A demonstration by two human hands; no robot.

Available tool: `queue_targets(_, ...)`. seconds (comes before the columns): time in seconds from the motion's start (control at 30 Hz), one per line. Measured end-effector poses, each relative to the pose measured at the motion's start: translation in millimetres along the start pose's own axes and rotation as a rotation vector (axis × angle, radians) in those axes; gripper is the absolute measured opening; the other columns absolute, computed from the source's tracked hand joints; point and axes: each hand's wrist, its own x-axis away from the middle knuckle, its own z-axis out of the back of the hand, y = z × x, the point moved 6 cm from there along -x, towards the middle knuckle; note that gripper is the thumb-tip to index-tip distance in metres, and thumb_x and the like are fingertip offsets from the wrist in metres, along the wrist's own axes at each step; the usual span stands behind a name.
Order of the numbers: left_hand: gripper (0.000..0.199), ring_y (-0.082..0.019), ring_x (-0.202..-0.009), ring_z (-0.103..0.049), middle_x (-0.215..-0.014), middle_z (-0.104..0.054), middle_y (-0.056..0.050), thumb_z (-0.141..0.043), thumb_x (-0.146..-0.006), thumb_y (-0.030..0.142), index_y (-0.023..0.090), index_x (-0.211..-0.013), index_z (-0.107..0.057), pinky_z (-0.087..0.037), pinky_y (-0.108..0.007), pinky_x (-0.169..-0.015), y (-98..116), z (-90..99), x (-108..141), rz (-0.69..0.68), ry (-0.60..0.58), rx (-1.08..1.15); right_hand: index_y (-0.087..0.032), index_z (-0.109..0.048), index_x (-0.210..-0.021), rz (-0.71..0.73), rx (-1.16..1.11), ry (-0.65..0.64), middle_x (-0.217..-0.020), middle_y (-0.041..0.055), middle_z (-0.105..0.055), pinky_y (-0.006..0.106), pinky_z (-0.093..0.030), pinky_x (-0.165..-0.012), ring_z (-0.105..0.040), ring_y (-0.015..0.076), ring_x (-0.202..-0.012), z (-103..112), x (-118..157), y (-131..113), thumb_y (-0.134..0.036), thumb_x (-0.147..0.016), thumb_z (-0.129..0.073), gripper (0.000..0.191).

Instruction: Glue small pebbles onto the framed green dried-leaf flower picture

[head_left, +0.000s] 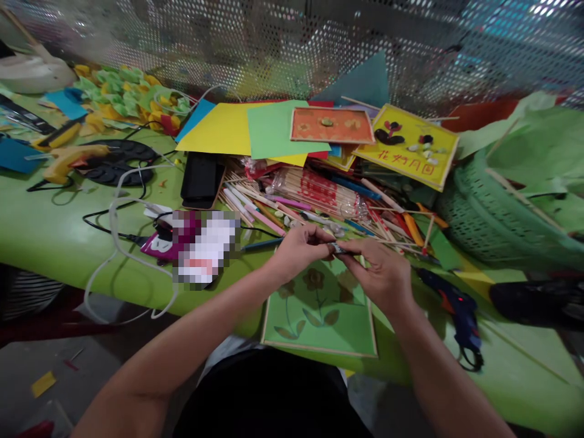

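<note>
Both hands meet above the top edge of a green picture [337, 331] with brown flowers and leaves in a thin wooden frame. Between the fingertips is a small dark object [338, 247], too small to make out. My left hand [305, 246] pinches its left end with thumb and forefinger. On its right side, my right hand [383, 267] is closed with thumb and fingers on the same piece. The hands cover part of the picture's upper edge.
Sticks and pens [255, 204] lie behind the picture, coloured paper [219, 131] and framed pictures [331, 125] beyond. A blue glue gun [463, 316] and green basket [493, 219] stand right. Left are a yellow glue gun [75, 161], cables and a phone [207, 249].
</note>
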Motion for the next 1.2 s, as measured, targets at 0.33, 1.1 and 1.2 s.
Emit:
queue_targets(0.33, 0.043, -0.009, -0.065, -0.064, -0.072, -0.066, 0.0, -0.09, -0.061, 0.037, 0.011, -0.082, -0.062, -0.052, -0.025, -0.068, -4.1, -2.2, -0.4, 0.008, -0.035, 0.07, -0.025, -0.069, -0.103, 0.022, 0.007, 0.007, -0.092, 0.0024, -0.076, 0.03, -0.057, -0.074, -0.073, 0.0186, -0.084, 3.9, -1.2, -1.4, -0.018, -0.09, -0.066, 0.015)
queue_targets(1.1, 0.042, -0.011, -0.064, -0.064, -0.07, -0.066, 0.0, -0.089, -0.061, 0.038, 0.011, -0.081, -0.064, -0.051, -0.026, -0.068, -2.1, -0.4, 0.1, -0.004, -0.062, 0.041, -0.025, -0.07, -0.102, -0.029, -0.037, 0.002, -0.091, 0.0014, -0.077, 0.029, -0.057, -0.073, -0.073, 0.0184, -0.082, 1.6, 0.1, 3.1, -0.02, -0.088, -0.069, 0.015)
queue_targets(1.2, 0.042, -0.011, -0.065, -0.064, -0.071, -0.067, -0.001, -0.088, -0.062, 0.04, 0.011, -0.081, -0.064, -0.052, -0.026, -0.068, -0.2, -1.4, 0.6, -0.008, -0.084, 0.009, -0.025, -0.071, -0.103, -0.028, -0.057, 0.005, -0.091, 0.0013, -0.077, 0.03, -0.058, -0.074, -0.073, 0.0183, -0.083, 2.6, -0.5, 1.9, -0.018, -0.089, -0.068, 0.016)
